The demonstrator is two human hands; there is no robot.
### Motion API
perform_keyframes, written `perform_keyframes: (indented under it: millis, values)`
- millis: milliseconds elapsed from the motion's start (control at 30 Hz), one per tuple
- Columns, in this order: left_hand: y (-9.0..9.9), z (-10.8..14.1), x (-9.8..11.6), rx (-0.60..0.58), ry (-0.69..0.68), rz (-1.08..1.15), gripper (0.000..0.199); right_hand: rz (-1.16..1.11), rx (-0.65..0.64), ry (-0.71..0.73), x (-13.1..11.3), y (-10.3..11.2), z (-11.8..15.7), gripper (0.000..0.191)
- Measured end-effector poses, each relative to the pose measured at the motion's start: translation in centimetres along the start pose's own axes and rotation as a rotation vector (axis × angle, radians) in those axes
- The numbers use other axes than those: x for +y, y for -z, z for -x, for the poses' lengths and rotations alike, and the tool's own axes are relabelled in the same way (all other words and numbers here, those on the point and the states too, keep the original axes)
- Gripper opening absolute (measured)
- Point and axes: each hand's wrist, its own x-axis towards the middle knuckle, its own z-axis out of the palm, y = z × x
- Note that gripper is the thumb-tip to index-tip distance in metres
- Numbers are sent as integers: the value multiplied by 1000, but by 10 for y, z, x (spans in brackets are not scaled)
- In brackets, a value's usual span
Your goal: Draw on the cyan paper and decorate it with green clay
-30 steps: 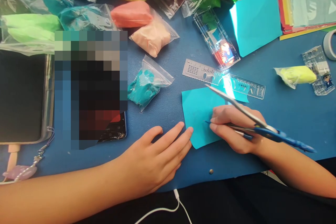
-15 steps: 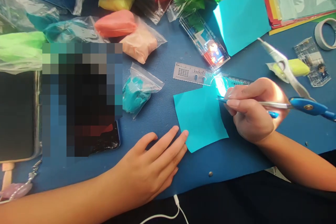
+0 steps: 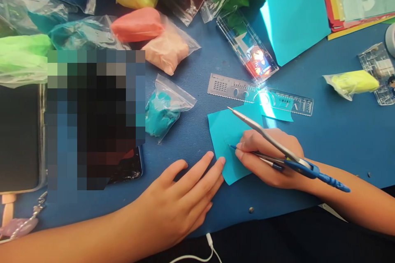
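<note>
My right hand [image 3: 268, 156] grips a drawing compass [image 3: 262, 131] by its pencil leg, fingers pinched together. The blue pencil tip meets a square of turquoise paper [image 3: 222, 131], near its middle. The compass's other, metal leg is spread wide and points up and to the left above the paper, and its blue handle lies over my right wrist. My left hand [image 3: 185, 197] is flat with fingers apart, its fingertips at the paper's lower left edge. A clear plastic ruler [image 3: 296, 102] lies just beyond the paper, over another turquoise piece [image 3: 284, 114].
Left of the paper sits a small bag of teal clay [image 3: 162, 113]. Behind are more bagged clays, such as a coral one [image 3: 138, 24], and a clear case [image 3: 247, 49]. Yellow clay [image 3: 354, 82] lies at right. A phone [image 3: 20, 135] is at far left; a blurred block hides part of the table.
My right hand has moved left and down with the compass, bringing the pencil tip onto the middle of the paper. The metal leg has swung left over the paper. My left hand stays nearly still.
</note>
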Motion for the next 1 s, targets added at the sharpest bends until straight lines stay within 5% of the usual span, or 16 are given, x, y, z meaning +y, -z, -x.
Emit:
perform_keyframes:
  millis: [400, 567, 1000]
  values:
    - [1, -2, 0, 23, 1, 11, 35, 111, -13, 14, -2, 3, 1, 26]
    - [3, -1, 0, -2, -7, 5, 37, 94, 118, -63, -4, 1, 5, 27]
    - [2, -1, 1, 6, 7, 26, 35, -4, 50, -102, -4, 4, 4, 25]
